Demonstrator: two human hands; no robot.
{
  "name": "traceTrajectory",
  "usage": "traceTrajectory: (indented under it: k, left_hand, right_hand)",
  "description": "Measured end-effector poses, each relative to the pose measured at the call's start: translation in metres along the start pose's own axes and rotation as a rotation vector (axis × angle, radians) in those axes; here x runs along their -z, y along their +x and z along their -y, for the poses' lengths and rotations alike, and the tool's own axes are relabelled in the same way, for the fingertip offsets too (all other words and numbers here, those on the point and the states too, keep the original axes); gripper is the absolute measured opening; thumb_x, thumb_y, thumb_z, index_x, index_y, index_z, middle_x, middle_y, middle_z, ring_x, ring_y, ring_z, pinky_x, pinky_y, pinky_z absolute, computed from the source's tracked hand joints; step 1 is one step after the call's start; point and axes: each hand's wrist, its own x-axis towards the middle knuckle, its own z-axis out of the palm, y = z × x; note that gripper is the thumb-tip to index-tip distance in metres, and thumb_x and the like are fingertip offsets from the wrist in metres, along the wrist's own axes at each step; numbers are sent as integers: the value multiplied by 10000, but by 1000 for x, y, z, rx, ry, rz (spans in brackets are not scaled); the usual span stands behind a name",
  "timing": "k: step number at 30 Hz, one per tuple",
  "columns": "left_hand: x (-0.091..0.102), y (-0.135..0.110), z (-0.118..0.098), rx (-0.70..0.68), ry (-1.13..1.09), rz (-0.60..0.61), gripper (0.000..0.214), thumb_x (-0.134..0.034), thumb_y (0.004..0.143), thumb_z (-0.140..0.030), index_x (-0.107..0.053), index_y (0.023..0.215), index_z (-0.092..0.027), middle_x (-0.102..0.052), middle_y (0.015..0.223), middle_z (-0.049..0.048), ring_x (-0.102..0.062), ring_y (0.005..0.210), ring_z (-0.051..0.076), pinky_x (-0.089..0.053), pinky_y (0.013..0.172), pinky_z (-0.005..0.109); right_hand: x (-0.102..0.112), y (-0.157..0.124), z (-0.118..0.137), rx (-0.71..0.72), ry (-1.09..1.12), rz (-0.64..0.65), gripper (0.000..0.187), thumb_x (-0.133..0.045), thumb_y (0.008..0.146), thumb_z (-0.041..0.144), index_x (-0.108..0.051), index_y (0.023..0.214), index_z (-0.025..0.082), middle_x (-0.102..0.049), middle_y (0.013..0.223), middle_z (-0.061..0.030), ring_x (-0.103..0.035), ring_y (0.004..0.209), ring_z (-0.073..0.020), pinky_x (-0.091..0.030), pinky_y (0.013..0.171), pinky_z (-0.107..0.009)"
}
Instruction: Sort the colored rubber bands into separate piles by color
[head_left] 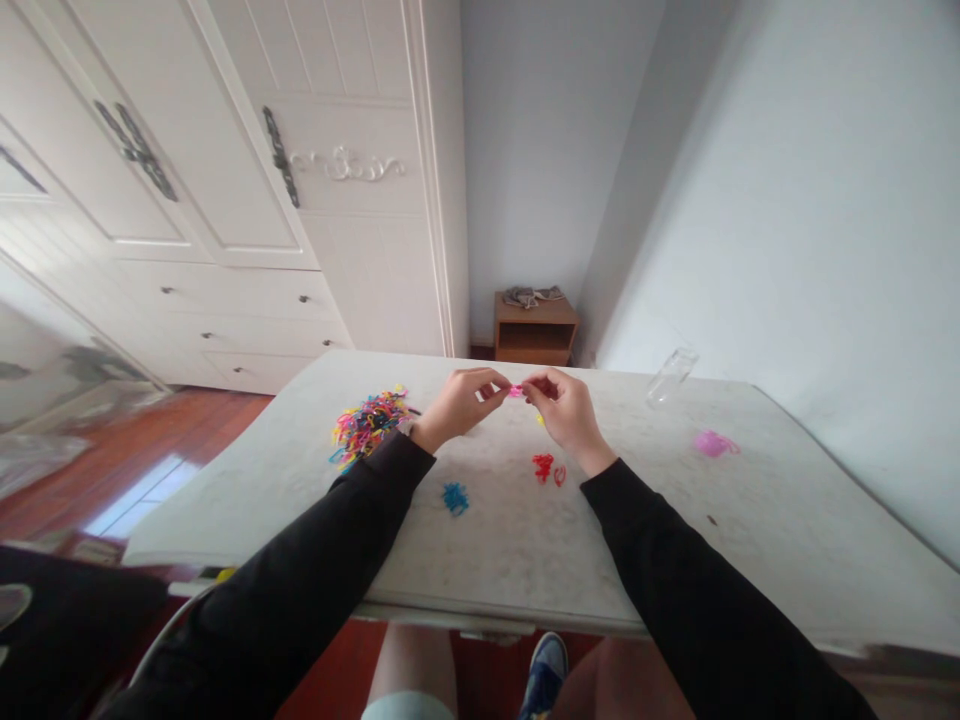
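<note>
My left hand [459,403] and my right hand [564,408] meet above the middle of the white table [787,500]. Both pinch a small pink rubber band [515,391] held between their fingertips. Left of my left hand lies a heap of mixed-colour rubber bands [366,425]. Near my forearms sit a small blue clump of bands [454,497] and a small red clump [546,467]. A pink clump [713,443] lies to the right. A bit of yellow [539,420] shows under my right hand.
A clear plastic container [671,375] lies on its side at the table's far right. A white wardrobe with drawers [247,250] stands at the left. A small wooden nightstand [534,328] with cloth on it sits in the far corner. The wall runs along the right.
</note>
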Motion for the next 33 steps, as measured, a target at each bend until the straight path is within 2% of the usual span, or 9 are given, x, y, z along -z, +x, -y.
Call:
traceTrajectory:
  k: [3, 6, 9, 11, 17, 21, 25, 28, 33]
  left_hand:
    - [7, 15, 9, 100, 31, -17, 161, -647, 891, -254, -767, 899, -146, -764, 787, 46, -676, 649, 119, -509, 648, 213]
    - [12, 36, 21, 189, 109, 96, 160, -651, 856, -229, -782, 834, -141, -709, 613, 27, -633, 562, 122, -480, 613, 224]
    - [7, 55, 32, 220, 190, 210, 148, -654, 806, -173, -791, 765, -135, -706, 599, 40, -619, 544, 125, -469, 608, 237]
    - [-1, 62, 35, 247, 240, 230, 163, -649, 805, -168, -803, 763, -133, -707, 604, 51, -621, 554, 130, -463, 614, 245]
    - [-26, 64, 29, 261, 394, 272, 198, -633, 747, -104, -825, 767, -147, -755, 730, 86, -682, 706, 175, -490, 687, 267]
    - [-29, 64, 26, 277, 405, 293, 186, -653, 736, -117, -828, 785, -153, -764, 754, 86, -693, 737, 181, -511, 716, 271]
    - [-16, 62, 29, 287, 394, 289, 162, -717, 697, -154, -826, 816, -149, -760, 738, 78, -684, 684, 172, -488, 643, 254]
    - [5, 47, 32, 300, 301, 217, 164, -674, 771, -221, -810, 791, -132, -721, 650, 64, -643, 565, 134, -464, 590, 234]
    - [50, -12, 41, 488, 233, 138, 259, -629, 793, -321, -793, 862, -132, -691, 602, 34, -616, 513, 130, -441, 540, 223]
  right_hand:
    - [5, 3, -6, -18, 2, -66, 170, -698, 861, 351, -725, 931, 198, -756, 831, -58, -697, 764, -202, -545, 740, -340]
    - [13, 8, -13, -40, 10, -149, 166, -701, 843, 359, -704, 890, 200, -745, 812, -59, -695, 749, -205, -552, 727, -346]
    - [18, 12, -16, -49, 12, -191, 161, -689, 838, 364, -673, 819, 204, -722, 764, -49, -683, 714, -200, -544, 699, -341]
    - [20, 13, -15, -48, 14, -203, 160, -684, 835, 361, -663, 804, 205, -712, 745, -43, -676, 699, -196, -537, 691, -339]
    - [21, 11, -8, -33, -11, -193, 184, -672, 836, 386, -654, 785, 210, -717, 760, -54, -674, 717, -202, -530, 691, -339]
    - [22, 11, -5, -23, -14, -178, 162, -660, 842, 362, -660, 791, 208, -726, 754, -53, -673, 695, -196, -529, 691, -334]
    - [23, 12, -6, -8, -4, -179, 133, -658, 843, 328, -667, 796, 203, -728, 751, -51, -671, 683, -188, -528, 685, -328]
    - [26, 14, -9, -40, -2, -135, 124, -683, 822, 319, -674, 788, 200, -735, 762, -55, -686, 700, -192, -538, 697, -331]
    - [32, 14, -12, -85, -65, 157, 116, -774, 741, 294, -725, 728, 190, -756, 729, -54, -688, 690, -194, -528, 678, -322]
